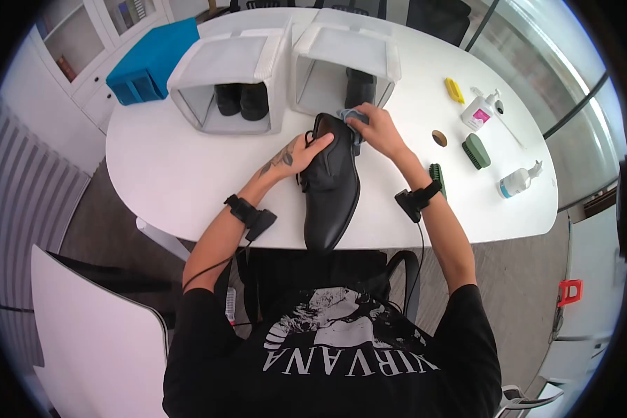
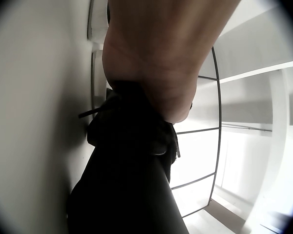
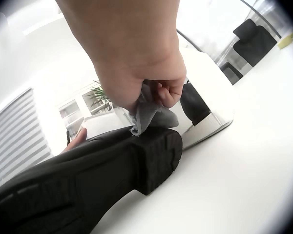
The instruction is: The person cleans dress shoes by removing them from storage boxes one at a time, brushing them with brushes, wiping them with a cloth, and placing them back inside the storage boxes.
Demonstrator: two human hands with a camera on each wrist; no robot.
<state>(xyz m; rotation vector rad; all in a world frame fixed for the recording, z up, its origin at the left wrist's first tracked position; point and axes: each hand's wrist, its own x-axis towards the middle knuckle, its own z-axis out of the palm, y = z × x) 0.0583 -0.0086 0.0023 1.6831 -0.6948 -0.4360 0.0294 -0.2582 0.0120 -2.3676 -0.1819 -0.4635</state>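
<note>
A black leather lace-up shoe [image 1: 331,202] is tipped on its side over the table's near edge, toe toward the person. My left hand [image 1: 305,152] grips it at the ankle opening, thumb over the collar and the laces beside the fingers. At the heel, my right hand [image 1: 381,131] holds a crumpled grey-blue cloth [image 1: 354,117] against the upper. In the right wrist view, curled fingers bunch the cloth [image 3: 154,119] just above the heel block [image 3: 158,158], and the sole faces that camera. The left wrist view shows the shoe [image 2: 127,190] mostly as a dark shape below the hand.
Two pale shoe boxes [image 1: 230,59] [image 1: 345,45] stand at the back with black shoes [image 1: 240,101] inside, beside a blue box [image 1: 153,63]. To the right are a green brush [image 1: 476,151], another brush [image 1: 436,177], a pump bottle [image 1: 478,113], a spray bottle [image 1: 515,182] and a yellow item [image 1: 454,90].
</note>
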